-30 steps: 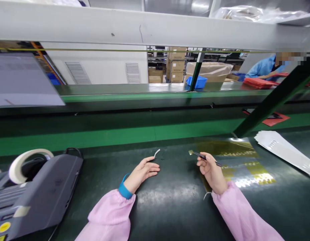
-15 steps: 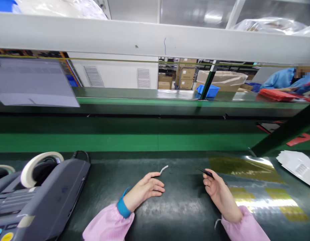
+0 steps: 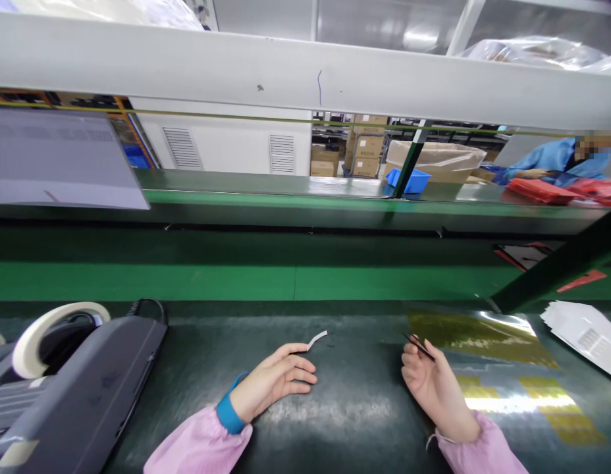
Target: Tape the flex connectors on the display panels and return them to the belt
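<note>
A short, curved strip of white tape (image 3: 317, 339) sticks out from the tip of the upper finger of my left hand (image 3: 274, 378). The other fingers of that hand are loosely spread over the dark work mat, and whether its thumb presses on the strip is hidden. My right hand (image 3: 430, 380), to the right, is closed around black tweezers (image 3: 422, 347), whose thin tip points up and to the left. A gap separates the tweezers from the strip. A blue band (image 3: 230, 413) circles my left wrist.
On the left stands a grey tape dispenser (image 3: 83, 395) with a cream tape roll (image 3: 26, 345). Yellow film (image 3: 478, 339) lies on the mat at right, beside white sheets (image 3: 584, 336). A slanted green post (image 3: 537, 283) rises there. Across the bench, a person in blue works by red pouches (image 3: 540, 191).
My left hand and the strip have shifted slightly left and down in view. The tweezers in my right hand have turned and sit farther from the strip. The camera view has shifted slightly.
</note>
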The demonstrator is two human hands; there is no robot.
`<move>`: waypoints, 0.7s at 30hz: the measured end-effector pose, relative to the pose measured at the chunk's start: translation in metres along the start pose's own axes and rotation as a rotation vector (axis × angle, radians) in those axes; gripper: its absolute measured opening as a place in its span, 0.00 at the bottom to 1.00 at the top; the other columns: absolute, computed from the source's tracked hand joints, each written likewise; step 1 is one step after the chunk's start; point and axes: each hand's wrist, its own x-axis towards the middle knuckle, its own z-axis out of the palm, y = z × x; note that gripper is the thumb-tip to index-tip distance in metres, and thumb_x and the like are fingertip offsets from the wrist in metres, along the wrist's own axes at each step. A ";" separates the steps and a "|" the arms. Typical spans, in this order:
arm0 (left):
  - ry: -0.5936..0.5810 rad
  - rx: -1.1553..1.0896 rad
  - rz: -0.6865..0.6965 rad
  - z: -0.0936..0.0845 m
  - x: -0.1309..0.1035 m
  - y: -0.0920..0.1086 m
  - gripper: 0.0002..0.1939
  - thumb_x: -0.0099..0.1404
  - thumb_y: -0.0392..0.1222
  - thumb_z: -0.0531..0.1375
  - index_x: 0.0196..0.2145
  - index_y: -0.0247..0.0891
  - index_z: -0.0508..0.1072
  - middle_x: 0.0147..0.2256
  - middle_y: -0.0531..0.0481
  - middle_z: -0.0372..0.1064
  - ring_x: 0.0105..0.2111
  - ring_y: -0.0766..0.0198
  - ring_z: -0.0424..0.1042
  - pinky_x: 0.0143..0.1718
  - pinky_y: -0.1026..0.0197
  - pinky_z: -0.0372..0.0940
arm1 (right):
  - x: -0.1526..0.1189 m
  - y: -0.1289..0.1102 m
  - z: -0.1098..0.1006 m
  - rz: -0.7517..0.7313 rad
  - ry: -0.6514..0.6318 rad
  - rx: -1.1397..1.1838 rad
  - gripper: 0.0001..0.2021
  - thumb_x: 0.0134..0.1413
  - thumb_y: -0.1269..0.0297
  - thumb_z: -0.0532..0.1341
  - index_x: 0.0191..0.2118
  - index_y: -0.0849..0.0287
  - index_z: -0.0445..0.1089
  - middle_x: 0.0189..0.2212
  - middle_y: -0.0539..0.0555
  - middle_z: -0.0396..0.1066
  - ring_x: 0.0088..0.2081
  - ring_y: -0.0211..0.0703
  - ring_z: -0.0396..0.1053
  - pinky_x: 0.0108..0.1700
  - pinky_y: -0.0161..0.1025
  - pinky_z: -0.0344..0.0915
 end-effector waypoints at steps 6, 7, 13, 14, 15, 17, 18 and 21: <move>0.009 -0.002 -0.002 0.001 0.001 0.000 0.25 0.59 0.51 0.73 0.49 0.38 0.73 0.40 0.43 0.77 0.41 0.55 0.79 0.46 0.53 0.69 | 0.003 0.000 -0.002 -0.020 -0.062 -0.056 0.15 0.44 0.59 0.75 0.34 0.56 0.71 0.24 0.45 0.64 0.21 0.30 0.57 0.21 0.30 0.61; 0.010 -0.002 -0.001 0.001 0.001 0.000 0.25 0.59 0.51 0.73 0.49 0.38 0.73 0.40 0.43 0.78 0.41 0.55 0.79 0.46 0.53 0.69 | 0.004 0.001 -0.003 -0.024 -0.066 -0.062 0.15 0.44 0.59 0.75 0.33 0.56 0.71 0.24 0.45 0.64 0.21 0.30 0.57 0.22 0.30 0.60; -0.003 0.001 0.010 -0.001 0.000 -0.001 0.23 0.62 0.50 0.71 0.49 0.38 0.73 0.41 0.42 0.77 0.42 0.54 0.79 0.46 0.53 0.69 | 0.007 0.001 -0.008 -0.052 -0.095 -0.124 0.13 0.48 0.58 0.73 0.32 0.55 0.70 0.24 0.45 0.61 0.22 0.31 0.56 0.23 0.31 0.61; -0.005 0.003 0.012 -0.001 0.000 -0.001 0.23 0.62 0.50 0.70 0.50 0.38 0.73 0.41 0.42 0.77 0.42 0.54 0.79 0.46 0.53 0.69 | 0.007 0.000 -0.008 -0.058 -0.106 -0.140 0.13 0.49 0.57 0.72 0.32 0.55 0.69 0.24 0.45 0.61 0.22 0.32 0.56 0.23 0.32 0.61; -0.006 0.003 0.013 -0.001 0.001 -0.001 0.23 0.62 0.50 0.70 0.50 0.38 0.72 0.41 0.43 0.77 0.42 0.54 0.79 0.46 0.52 0.69 | 0.007 0.000 -0.008 -0.063 -0.110 -0.149 0.13 0.50 0.57 0.72 0.32 0.55 0.69 0.24 0.45 0.61 0.22 0.32 0.55 0.23 0.32 0.61; -0.012 0.003 0.015 -0.001 0.001 -0.001 0.24 0.61 0.51 0.71 0.50 0.38 0.72 0.41 0.43 0.77 0.42 0.54 0.79 0.46 0.52 0.69 | 0.007 0.001 -0.008 -0.065 -0.103 -0.146 0.12 0.50 0.57 0.72 0.32 0.55 0.69 0.24 0.45 0.60 0.22 0.32 0.55 0.23 0.32 0.61; -0.014 0.001 0.016 0.000 0.001 -0.001 0.25 0.61 0.51 0.71 0.51 0.39 0.71 0.41 0.43 0.77 0.42 0.54 0.79 0.46 0.52 0.69 | 0.006 0.001 -0.007 -0.063 -0.094 -0.136 0.12 0.49 0.57 0.72 0.32 0.55 0.69 0.24 0.45 0.60 0.22 0.32 0.55 0.23 0.32 0.61; -0.013 -0.004 0.019 0.001 0.001 0.000 0.26 0.60 0.51 0.72 0.51 0.39 0.71 0.40 0.44 0.77 0.41 0.54 0.79 0.45 0.53 0.69 | 0.005 0.001 -0.004 -0.046 -0.053 -0.086 0.13 0.47 0.59 0.73 0.32 0.55 0.70 0.23 0.45 0.60 0.22 0.32 0.55 0.23 0.31 0.61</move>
